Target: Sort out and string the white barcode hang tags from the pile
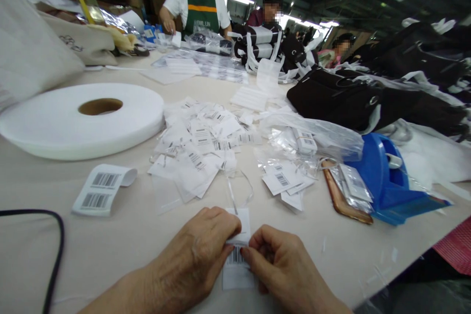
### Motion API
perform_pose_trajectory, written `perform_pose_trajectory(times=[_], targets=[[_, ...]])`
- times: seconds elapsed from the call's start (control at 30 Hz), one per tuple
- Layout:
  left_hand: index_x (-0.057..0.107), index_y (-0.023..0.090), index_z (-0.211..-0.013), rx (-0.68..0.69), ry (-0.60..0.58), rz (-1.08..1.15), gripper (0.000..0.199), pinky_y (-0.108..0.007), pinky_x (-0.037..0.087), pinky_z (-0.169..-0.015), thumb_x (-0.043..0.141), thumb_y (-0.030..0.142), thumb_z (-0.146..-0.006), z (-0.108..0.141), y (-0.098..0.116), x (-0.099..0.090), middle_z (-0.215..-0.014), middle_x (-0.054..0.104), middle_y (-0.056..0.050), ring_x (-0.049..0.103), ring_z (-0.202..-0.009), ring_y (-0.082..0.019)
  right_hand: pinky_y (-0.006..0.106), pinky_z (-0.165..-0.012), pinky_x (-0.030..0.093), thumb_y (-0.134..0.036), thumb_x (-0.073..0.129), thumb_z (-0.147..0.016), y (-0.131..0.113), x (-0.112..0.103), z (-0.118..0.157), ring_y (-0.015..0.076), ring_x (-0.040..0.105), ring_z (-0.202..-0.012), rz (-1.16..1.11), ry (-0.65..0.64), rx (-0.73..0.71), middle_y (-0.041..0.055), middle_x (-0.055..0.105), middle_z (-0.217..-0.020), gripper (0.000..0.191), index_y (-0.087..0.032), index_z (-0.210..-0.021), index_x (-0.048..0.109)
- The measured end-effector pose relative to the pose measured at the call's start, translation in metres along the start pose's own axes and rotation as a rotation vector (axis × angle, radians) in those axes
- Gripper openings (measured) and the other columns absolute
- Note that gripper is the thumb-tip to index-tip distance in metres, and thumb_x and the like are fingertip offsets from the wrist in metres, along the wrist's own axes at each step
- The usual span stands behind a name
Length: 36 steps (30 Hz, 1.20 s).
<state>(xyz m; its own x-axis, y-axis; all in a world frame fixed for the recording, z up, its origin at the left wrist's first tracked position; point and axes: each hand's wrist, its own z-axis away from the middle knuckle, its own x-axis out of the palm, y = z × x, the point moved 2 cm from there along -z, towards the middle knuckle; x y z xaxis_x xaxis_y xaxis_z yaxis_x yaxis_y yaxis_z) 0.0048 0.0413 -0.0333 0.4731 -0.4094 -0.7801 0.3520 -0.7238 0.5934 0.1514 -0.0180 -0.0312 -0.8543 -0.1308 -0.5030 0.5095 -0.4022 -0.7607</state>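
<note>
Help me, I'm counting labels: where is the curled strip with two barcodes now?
In the head view, the curled strip lies at the left, just in front of the white roll, between the black cable and the pile of tags.

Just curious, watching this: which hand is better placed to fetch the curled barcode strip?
Probably the left hand: the curled barcode strip lies on its side, and the right hand would reach across. Both hands touch the white tag, though.

Matt paper tag [237,269]; smooth tabletop [142,230]
</note>
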Motion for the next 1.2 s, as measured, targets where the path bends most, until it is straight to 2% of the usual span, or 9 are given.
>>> perform_pose_trajectory(times=[0.13,0.27,0.33,0.47,0.53,0.7,0.93,1.07,1.2], targets=[[0.043,0.019,-0.082,0.002,-0.001,0.001,0.018,-0.031,0.040,-0.069,0.039,0.002,-0.077,0.000,0.001,0.001,-0.079,0.052,-0.003,0.048,-0.075,-0.018,0.024,-0.049,0.035,-0.016,0.050,-0.073,-0.008,-0.002,-0.001,0.0154,0.054,-0.054,0.334,0.072,-0.089,0.0007,0.058,-0.055,0.012,-0.019,-0.062,0.053],[0.042,0.019,-0.083,0.001,0.021,-0.004,0.019,-0.031,0.041,-0.069,0.039,0.001,-0.076,0.001,0.002,0.000,-0.079,0.053,-0.003,0.049,-0.076,-0.018,0.024,-0.045,0.034,-0.023,0.059,-0.071,-0.004,-0.008,0.000,0.0165,0.055,-0.049,0.489,0.145,-0.089,0.0011,0.060,-0.052,0.012,-0.019,-0.061,0.053],[0.042,0.019,-0.084,-0.004,0.025,0.000,0.018,-0.031,0.041,-0.070,0.039,0.002,-0.077,0.001,0.002,0.001,-0.080,0.053,-0.003,0.049,-0.076,-0.018,0.024,-0.044,0.035,-0.024,0.059,-0.073,0.000,-0.008,0.003,0.0156,0.055,-0.048,0.518,0.259,-0.269,0.0008,0.060,-0.052,0.011,-0.018,-0.065,0.054],[0.042,0.019,-0.085,-0.004,0.015,0.016,0.017,-0.032,0.041,-0.072,0.040,0.003,-0.078,0.001,0.000,0.002,-0.081,0.053,-0.003,0.048,-0.077,-0.018,0.026,-0.059,0.041,-0.013,0.047,-0.083,0.007,0.006,0.015,0.0155,0.061,-0.068,0.583,0.524,-0.892,0.0043,0.069,-0.076,0.016,-0.017,-0.081,0.062],[0.042,0.019,-0.084,-0.012,0.011,0.023,0.018,-0.032,0.041,-0.073,0.040,0.002,-0.077,0.001,0.000,0.002,-0.081,0.053,-0.002,0.048,-0.077,-0.018,0.029,-0.069,0.040,-0.017,0.048,-0.085,0.011,0.013,0.019,0.0167,0.062,-0.077,0.647,0.628,-1.026,0.0028,0.072,-0.085,0.017,-0.017,-0.088,0.065],[0.043,0.019,-0.084,-0.046,-0.003,0.039,0.020,-0.032,0.041,-0.073,0.041,0.001,-0.076,0.002,-0.001,0.003,-0.082,0.053,-0.003,0.048,-0.078,-0.018,0.034,-0.076,0.037,-0.023,0.051,-0.086,0.017,0.015,0.020,0.0187,0.061,-0.079,0.752,0.693,-1.012,-0.0014,0.073,-0.089,0.017,-0.019,-0.089,0.068],[0.044,0.021,-0.086,-0.123,0.010,0.170,0.022,-0.029,0.043,-0.073,0.043,0.002,-0.074,0.000,-0.007,0.004,-0.083,0.055,0.000,0.052,-0.078,-0.015,0.034,-0.074,0.038,-0.015,0.045,-0.087,0.010,0.028,0.019,0.0186,0.063,-0.075,0.812,0.786,-1.072,0.0043,0.074,-0.082,0.023,-0.014,-0.085,0.068],[0.045,0.020,-0.085,-0.157,-0.008,0.230,0.023,-0.026,0.044,-0.070,0.042,0.001,-0.073,0.000,-0.009,0.002,-0.082,0.055,0.001,0.053,-0.078,-0.014,0.034,-0.074,0.038,-0.021,0.042,-0.089,0.007,0.036,0.016,0.0191,0.062,-0.077,0.800,0.786,-1.083,0.0070,0.073,-0.082,0.027,-0.012,-0.088,0.068],[0.046,0.020,-0.085,-0.166,-0.008,0.230,0.024,-0.026,0.045,-0.071,0.042,0.000,-0.073,0.001,-0.009,0.000,-0.082,0.056,0.001,0.054,-0.078,-0.014,0.032,-0.075,0.037,-0.031,0.039,-0.091,0.012,0.029,0.018,0.0171,0.061,-0.077,0.765,0.746,-1.095,0.0044,0.073,-0.081,0.032,-0.018,-0.084,0.067]])
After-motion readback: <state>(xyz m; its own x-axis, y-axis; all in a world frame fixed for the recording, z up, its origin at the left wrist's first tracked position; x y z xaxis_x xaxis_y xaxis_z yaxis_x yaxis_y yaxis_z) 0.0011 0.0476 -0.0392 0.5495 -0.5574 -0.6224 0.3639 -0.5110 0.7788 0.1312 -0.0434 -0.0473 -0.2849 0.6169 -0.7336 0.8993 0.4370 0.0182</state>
